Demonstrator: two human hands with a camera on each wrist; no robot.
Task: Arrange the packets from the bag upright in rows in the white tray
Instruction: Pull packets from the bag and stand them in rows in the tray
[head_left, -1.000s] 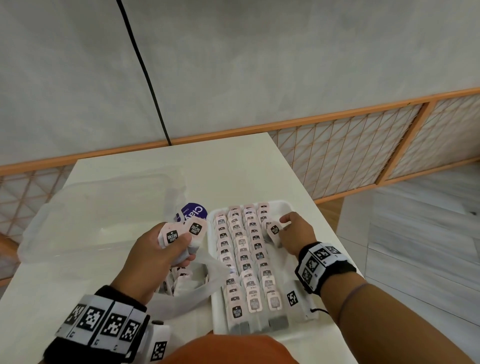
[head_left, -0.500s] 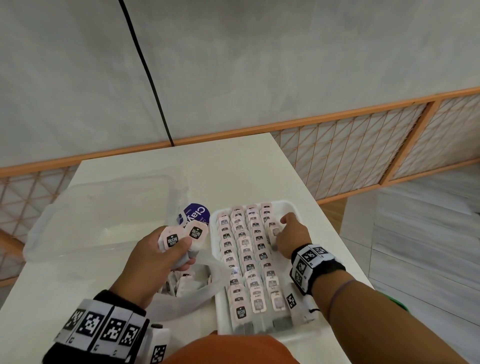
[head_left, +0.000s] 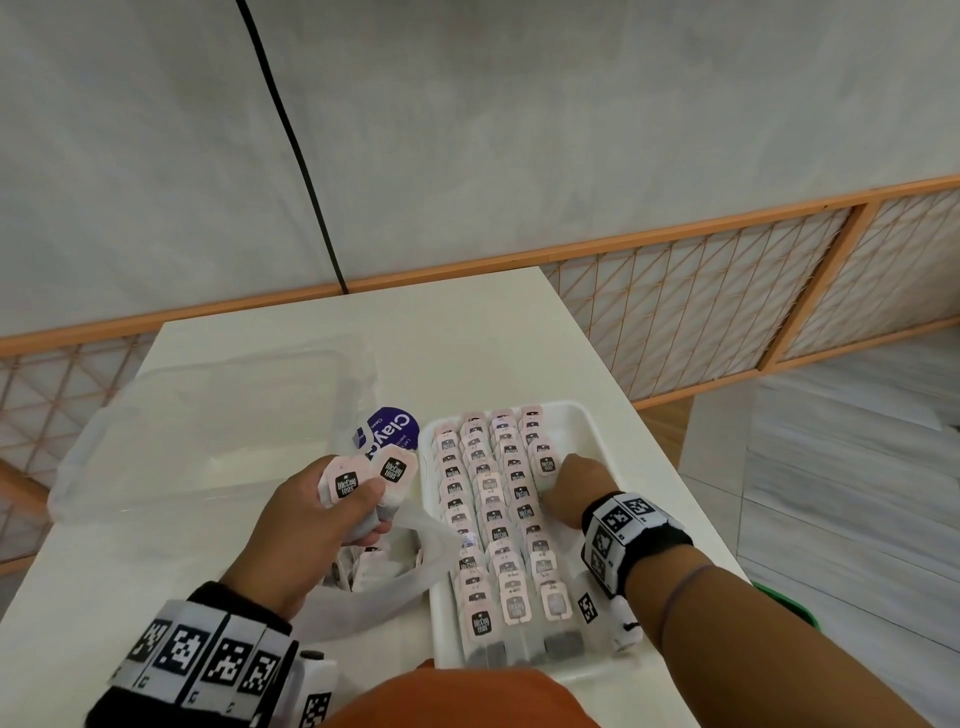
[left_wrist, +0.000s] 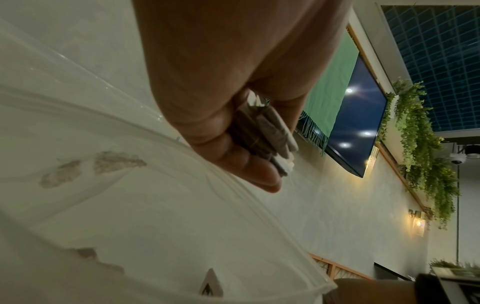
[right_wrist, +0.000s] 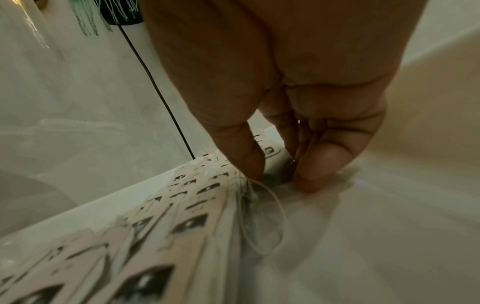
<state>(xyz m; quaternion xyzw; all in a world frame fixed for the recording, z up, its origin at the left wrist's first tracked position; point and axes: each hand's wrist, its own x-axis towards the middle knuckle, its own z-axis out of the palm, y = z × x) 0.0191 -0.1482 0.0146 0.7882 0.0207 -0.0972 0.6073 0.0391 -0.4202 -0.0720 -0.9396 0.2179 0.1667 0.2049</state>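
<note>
My left grip (head_left: 332, 512) clutches several tea packets (head_left: 369, 475); my right grip (head_left: 574, 486) pinches one packet (head_left: 545, 462) in the white tray's (head_left: 597, 431) far right row.

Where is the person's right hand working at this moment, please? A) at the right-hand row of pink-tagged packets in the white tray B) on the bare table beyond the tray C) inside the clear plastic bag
A: the right hand pinches a pink-tagged packet at the rightmost row inside the white tray.

Small pink-tagged tea packets (head_left: 498, 525) stand upright in four rows filling the white rectangular plastic tray (head_left: 587, 423), lower centre; more lie in the clear plastic bag (head_left: 374, 597) beside it
</note>
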